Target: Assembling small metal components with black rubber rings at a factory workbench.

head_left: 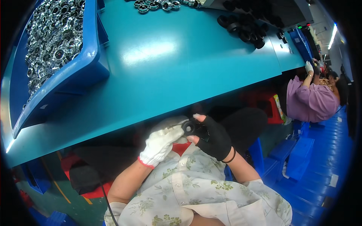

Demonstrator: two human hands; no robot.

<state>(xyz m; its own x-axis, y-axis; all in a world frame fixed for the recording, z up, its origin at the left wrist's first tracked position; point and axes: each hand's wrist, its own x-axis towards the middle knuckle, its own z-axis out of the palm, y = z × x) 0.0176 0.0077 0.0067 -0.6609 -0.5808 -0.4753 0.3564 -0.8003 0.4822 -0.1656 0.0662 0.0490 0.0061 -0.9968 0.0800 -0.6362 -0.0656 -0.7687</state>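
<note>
Just beyond the table's near edge, over my lap, a small black ring-shaped part with a pale centre is held between my two hands. My left hand, in a white knit glove with a red cuff, is closed with its fingertips against the part's left side. On the other side, my right hand wears a black fingerless glove. Its bare thumb and fingertip pinch the part from above and below. The inner side of the part is too small to make out.
A blue bin full of shiny chrome round parts stands on the left of the teal table. More chrome parts lie at the far edge, black rings at the far right. Another person sits at right.
</note>
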